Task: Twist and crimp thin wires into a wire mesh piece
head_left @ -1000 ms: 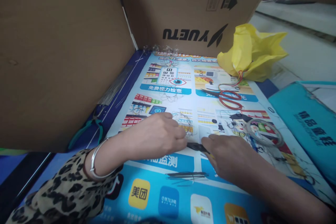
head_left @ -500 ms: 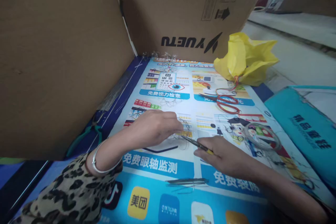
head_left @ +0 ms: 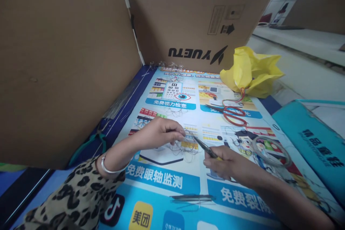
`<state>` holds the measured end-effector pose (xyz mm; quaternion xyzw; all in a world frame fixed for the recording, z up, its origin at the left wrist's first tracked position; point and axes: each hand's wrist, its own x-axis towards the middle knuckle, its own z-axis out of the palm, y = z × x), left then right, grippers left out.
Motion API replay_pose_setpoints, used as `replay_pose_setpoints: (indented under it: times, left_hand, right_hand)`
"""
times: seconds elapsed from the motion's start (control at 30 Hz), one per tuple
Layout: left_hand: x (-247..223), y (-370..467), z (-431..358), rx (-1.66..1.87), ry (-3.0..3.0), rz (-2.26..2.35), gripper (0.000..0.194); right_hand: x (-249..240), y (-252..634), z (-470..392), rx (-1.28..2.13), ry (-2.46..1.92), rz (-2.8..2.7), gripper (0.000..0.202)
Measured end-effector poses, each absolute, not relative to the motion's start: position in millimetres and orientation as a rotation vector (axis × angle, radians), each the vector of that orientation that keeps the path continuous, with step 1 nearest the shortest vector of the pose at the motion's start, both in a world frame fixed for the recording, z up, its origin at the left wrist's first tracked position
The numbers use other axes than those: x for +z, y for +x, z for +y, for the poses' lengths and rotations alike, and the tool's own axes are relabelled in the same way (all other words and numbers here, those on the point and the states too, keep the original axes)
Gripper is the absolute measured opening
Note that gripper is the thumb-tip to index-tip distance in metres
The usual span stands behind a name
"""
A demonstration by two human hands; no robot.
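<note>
My left hand (head_left: 164,133) pinches a thin wire piece (head_left: 190,143) bent into loops, just above the printed sheet. My right hand (head_left: 226,163) is closed around slim-nosed pliers (head_left: 206,147) with a yellowish grip. The tips of the pliers point up and left, at the right side of the wire loops; whether they grip a strand I cannot tell. Below the hands lies a small bundle of straight wires (head_left: 192,198). Red-handled scissors (head_left: 233,111) rest beyond my right hand.
Cardboard walls (head_left: 199,14) stand at the left and back. Teal-handled pliers (head_left: 93,142) lie at the left. At the right are a yellow bag (head_left: 250,73), a coil (head_left: 272,151) and a turquoise box (head_left: 309,140). More wire pieces (head_left: 175,75) lie at the back.
The view has tilted up slightly, so things sit lower in the frame. My left hand has turned, showing its thumb and forefinger, and the pliers now point more steeply upward.
</note>
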<state>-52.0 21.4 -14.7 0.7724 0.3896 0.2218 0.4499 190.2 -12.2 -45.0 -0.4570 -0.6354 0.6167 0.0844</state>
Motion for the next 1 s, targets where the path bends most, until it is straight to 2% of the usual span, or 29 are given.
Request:
replay_pose_setpoints:
  times: [0.27,0.53,1.0]
  left_hand:
    - [-31.3,-43.5,21.5,0.674,1.592,0.989,0.012]
    - [-28.9,-33.9,16.1,0.961,1.414,1.147,0.012]
    - [-31.8,-24.2,3.8,1.008,1.394,1.130,0.015]
  right_hand:
    - [-67.3,188.8,-15.0,2.069,-1.106,-1.481,0.035]
    - [-64.5,178.2,-21.0,2.006,-1.145,-1.557,0.038]
    - [-70.5,172.1,-25.1,1.843,-1.145,-1.687,0.038]
